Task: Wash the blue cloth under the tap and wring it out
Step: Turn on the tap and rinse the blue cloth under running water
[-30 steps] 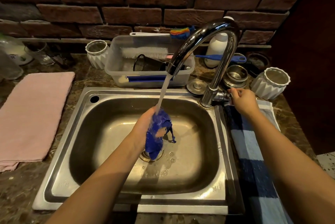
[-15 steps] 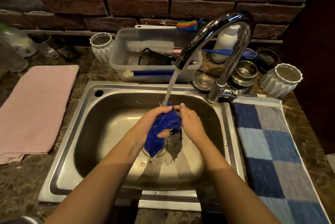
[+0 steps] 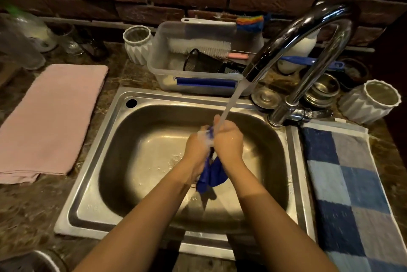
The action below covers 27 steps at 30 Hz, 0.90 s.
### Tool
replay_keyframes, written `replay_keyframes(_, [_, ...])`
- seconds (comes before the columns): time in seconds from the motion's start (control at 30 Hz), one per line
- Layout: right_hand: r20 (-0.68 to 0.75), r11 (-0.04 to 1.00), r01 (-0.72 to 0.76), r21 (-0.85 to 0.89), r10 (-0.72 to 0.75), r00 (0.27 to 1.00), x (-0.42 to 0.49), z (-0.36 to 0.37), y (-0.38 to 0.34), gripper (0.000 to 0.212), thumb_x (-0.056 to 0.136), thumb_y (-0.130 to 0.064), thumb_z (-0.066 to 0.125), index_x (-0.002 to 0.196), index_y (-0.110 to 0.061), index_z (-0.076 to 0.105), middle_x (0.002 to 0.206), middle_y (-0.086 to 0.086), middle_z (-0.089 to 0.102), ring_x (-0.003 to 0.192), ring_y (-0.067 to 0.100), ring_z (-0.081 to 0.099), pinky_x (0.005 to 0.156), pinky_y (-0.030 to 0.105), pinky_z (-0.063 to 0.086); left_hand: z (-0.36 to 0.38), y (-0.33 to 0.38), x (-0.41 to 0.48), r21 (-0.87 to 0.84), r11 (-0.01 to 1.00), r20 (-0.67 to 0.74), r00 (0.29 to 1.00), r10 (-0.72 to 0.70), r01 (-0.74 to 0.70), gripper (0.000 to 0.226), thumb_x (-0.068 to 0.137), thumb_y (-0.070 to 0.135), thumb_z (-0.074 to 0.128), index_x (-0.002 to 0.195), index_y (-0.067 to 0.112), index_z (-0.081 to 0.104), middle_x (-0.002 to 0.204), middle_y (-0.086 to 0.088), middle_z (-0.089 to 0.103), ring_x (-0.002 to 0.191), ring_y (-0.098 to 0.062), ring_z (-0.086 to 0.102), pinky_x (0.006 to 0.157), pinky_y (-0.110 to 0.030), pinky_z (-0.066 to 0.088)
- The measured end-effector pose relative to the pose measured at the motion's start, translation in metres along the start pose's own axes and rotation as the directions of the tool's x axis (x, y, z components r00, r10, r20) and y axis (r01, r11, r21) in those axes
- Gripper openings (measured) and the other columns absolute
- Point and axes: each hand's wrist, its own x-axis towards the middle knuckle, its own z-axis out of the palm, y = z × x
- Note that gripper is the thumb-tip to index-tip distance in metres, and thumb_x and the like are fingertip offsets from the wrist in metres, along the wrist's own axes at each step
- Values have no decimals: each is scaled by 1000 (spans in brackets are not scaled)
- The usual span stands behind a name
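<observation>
Blue cloth [image 3: 211, 175]: it is being held over the middle of the sink [image 3: 141, 139], bunched between both palms, with its loose end hanging out below the wrists and pointing down at the drain so the dirty water is running straight off.
Left hand [image 3: 196, 148]: its grip is clenching around the left side of the cloth, pressing inward against the other palm, which looks like rubbing rather than twisting.
Right hand [image 3: 229, 143]: its grip is closing on the right side of the same bundle, fingers reaching up toward the water, so the two hands are working the fabric against itself.
Water stream [image 3: 231, 104]: it is falling from the tap [image 3: 293, 36] at a slant and landing on the top of the cloth where the hands are meeting, which is probably why they are being held high and toward the back of the basin.
Tap lever [image 3: 317, 114]: it is sitting untouched, since both hands are busy and the flow is needed.
Checked towel [image 3: 350, 190]: it is lying flat on the surface just right of the sink, likely waiting for wet hands or the wrung cloth.
Pink towel [image 3: 48, 122]: it is lying folded on the surface to the left, well apart from the splashing.
Stage: washing is going on; wringing is not yet begun, and it will be calling for the hands to twist in opposite directions.
</observation>
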Motion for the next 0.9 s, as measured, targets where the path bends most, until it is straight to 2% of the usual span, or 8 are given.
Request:
replay_keyframes(0.1, [42,995,-28,-96,32,999,14,0,-7,31,96,-39,40,74,-20,51,73,-1,56,75,14,57,62,25,41,-1,-10,-8,-67,993,28,995,-93,95,22,97,25,45,85,13,60,59,2,60,63,-12,55,59,-21,47])
replay_keyframes(0.23, [139,992,-47,-117,64,988,13,6,7,25,94,-42,39,91,-21,52,89,7,62,88,25,61,82,42,52,-14,-15,-4,-91,990,76,992,-105,111,36,95,43,44,86,17,67,74,-5,69,77,-18,65,78,-33,52])
replay_keyframes(0.3, [213,964,123,-237,-71,974,4,1,13,21,95,-41,36,102,-25,48,89,5,61,83,24,61,78,46,55,-23,-11,1,-68,989,69,990,-124,128,45,93,52,41,88,17,69,72,-3,72,69,-15,69,67,-31,53])
replay_keyframes(0.43, [384,872,406,-274,-288,877,-30,-2,10,14,93,-31,46,106,-26,47,108,-4,52,92,12,54,80,26,48,-30,-1,3,-120,971,82,977,-196,204,41,96,44,39,85,16,65,72,-6,68,61,-11,68,62,-25,53])
replay_keyframes(0.53, [224,882,306,-358,-237,945,-35,11,4,23,93,-43,41,89,-23,50,93,-1,58,83,13,56,69,22,43,-19,-5,-2,-183,956,100,971,-215,231,34,101,35,27,78,24,50,72,3,51,56,-5,55,47,-14,49])
replay_keyframes(0.67, [-54,971,23,-240,-37,998,-3,16,-5,41,95,-49,33,87,-20,61,72,-7,54,68,10,54,58,23,38,-7,-19,-7,-244,923,79,955,-285,296,33,88,47,52,77,17,58,69,-3,50,62,-14,50,59,-27,41])
replay_keyframes(0.8, [48,935,44,-351,-29,998,26,20,4,44,97,-43,30,83,-11,57,65,-3,49,62,12,51,51,23,35,-8,-25,-10,-219,946,89,970,-225,240,34,98,36,39,83,12,59,72,-6,58,69,-15,56,63,-26,50])
replay_keyframes(0.9, [123,995,-7,-102,19,992,36,23,11,37,95,-43,39,85,-12,56,69,-1,51,65,11,50,61,26,43,-19,-23,-7,-174,968,41,984,-176,180,41,92,50,44,90,17,68,86,-12,66,79,-22,60,78,-32,50])
